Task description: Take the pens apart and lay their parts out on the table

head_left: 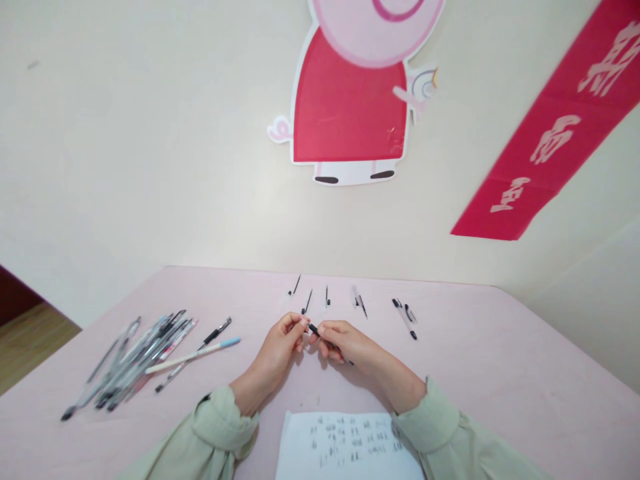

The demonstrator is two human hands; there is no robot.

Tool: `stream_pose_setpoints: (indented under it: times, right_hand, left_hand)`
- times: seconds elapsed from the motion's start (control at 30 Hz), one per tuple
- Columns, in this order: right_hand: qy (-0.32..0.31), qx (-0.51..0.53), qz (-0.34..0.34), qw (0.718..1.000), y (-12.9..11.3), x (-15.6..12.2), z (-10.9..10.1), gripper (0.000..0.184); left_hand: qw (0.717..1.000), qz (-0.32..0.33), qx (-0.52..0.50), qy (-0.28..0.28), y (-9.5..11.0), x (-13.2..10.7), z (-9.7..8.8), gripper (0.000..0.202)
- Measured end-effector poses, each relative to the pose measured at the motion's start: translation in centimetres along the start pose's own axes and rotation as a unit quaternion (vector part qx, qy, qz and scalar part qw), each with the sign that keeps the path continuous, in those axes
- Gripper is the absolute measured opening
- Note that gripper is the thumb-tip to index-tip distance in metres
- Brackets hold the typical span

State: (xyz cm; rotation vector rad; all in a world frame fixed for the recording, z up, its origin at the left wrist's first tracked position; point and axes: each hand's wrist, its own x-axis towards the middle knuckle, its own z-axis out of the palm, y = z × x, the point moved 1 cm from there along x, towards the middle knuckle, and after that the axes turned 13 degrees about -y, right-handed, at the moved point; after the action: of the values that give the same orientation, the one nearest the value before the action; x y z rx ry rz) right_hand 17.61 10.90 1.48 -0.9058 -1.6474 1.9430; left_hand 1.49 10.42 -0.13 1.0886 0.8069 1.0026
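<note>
Both my hands meet over the middle of the table, closed on one dark pen [313, 329]. My left hand [278, 347] pinches its upper left end between thumb and fingers. Wrapped round the pen's body is my right hand [350, 345], and a dark tip shows below its fingers. Most of the pen is hidden by the fingers. Just beyond my hands lie small pen parts: a thin black refill [308, 300], another refill [327, 295] and a clear piece with a dark refill [359, 301].
A pile of pens [145, 360] lies at the left, with a white and blue pen [200, 353] across its right side. A clear pen with black ends [405, 319] and a small cap [410, 313] lie at the right. Handwritten paper [345, 460] lies nearest me. The wall [225, 220] bounds the table's far edge.
</note>
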Motion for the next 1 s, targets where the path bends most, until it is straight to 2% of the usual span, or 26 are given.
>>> stream_pose_setpoints:
  times: [0.2, 0.43, 0.5, 0.63, 0.73, 0.83, 0.93, 1.0]
  right_hand:
    - [0.028, -0.035, -0.007, 0.999, -0.16, 0.02, 0.07, 0.019]
    - [0.142, -0.19, -0.082, 0.968, 0.56, 0.49, 0.2, 0.012]
    - [0.136, -0.196, -0.07, 0.969, 0.6, 0.45, 0.21, 0.011]
    - [0.085, -0.189, -0.026, 0.978, 0.16, 0.22, 0.26, 0.028]
    - [0.127, -0.194, -0.044, 0.972, -0.01, 0.21, 0.17, 0.014]
    - [0.121, -0.159, -0.027, 0.979, 0.23, 0.4, 0.09, 0.017]
    - [0.095, -0.145, -0.023, 0.985, 0.38, 0.51, -0.04, 0.035]
    - [0.129, -0.163, -0.032, 0.978, 0.36, 0.47, -0.21, 0.027]
  left_hand:
    - [1.0, 0.0, -0.006, 0.001, 0.04, 0.1, -0.1, 0.032]
    - [0.998, 0.016, -0.021, 0.055, -0.32, 0.28, -0.06, 0.029]
    - [0.998, 0.017, -0.023, 0.059, -0.35, 0.32, -0.08, 0.029]
    - [0.998, 0.022, -0.022, 0.062, -0.32, 0.36, -0.12, 0.028]
    - [0.997, 0.018, -0.023, 0.066, -0.16, 0.3, -0.07, 0.029]
    - [0.997, 0.017, -0.03, 0.069, 0.05, 0.23, -0.01, 0.031]
    - [0.997, 0.019, -0.037, 0.069, 0.09, 0.23, 0.0, 0.031]
    - [0.997, 0.017, -0.043, 0.068, -0.02, 0.26, -0.05, 0.031]
